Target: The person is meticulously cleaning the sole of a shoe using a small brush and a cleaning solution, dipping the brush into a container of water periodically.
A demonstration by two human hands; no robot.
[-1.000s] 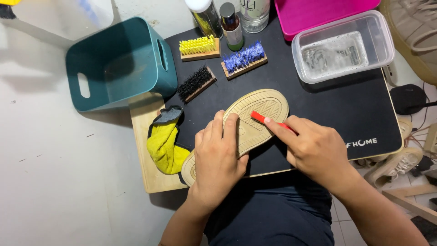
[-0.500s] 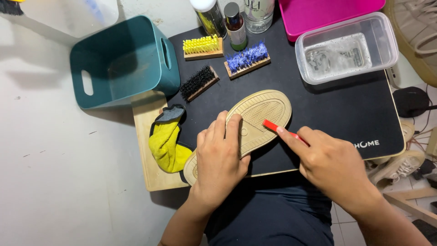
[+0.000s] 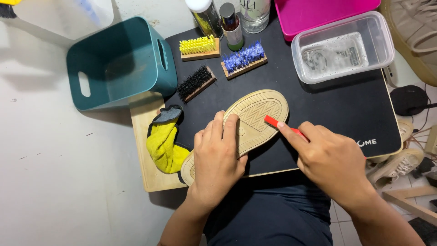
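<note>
Left hand [image 3: 217, 157]: flat, palm down, fingers spread over the heel and middle of an upturned shoe sole [image 3: 255, 119], pressing it onto the black mat [image 3: 327, 109]. Not wrapped around the sole; it rests open on top of it.

Right hand [image 3: 330, 159]: closed around a slim red tool [image 3: 278, 124], index finger laid along its shaft. The tool's tip touches the right edge of the sole near the toe; what sort of head it carries is too small to tell.

Sole: tan, ridged tread facing up, lying diagonally with the toe pointing up-right, near the front middle of the mat. The mat covers a wooden worktop [image 3: 144, 159].

Just left of the sole: a yellow cloth with a grey edge [image 3: 165, 143], half on the mat, half on the bare wood.

Behind the sole: a black-bristled brush [image 3: 195, 83], a blue-bristled brush [image 3: 243, 58] and a yellow-bristled brush [image 3: 199, 47], each on a wooden block, apart from one another.

Far edge: three bottles [image 3: 232, 20] standing close together, a pink tray [image 3: 318, 16], and a clear plastic tub [image 3: 341, 48] holding cloudy liquid.

Left of the mat: a teal plastic basket [image 3: 120, 61] lying on its side, opening toward the camera.
</note>
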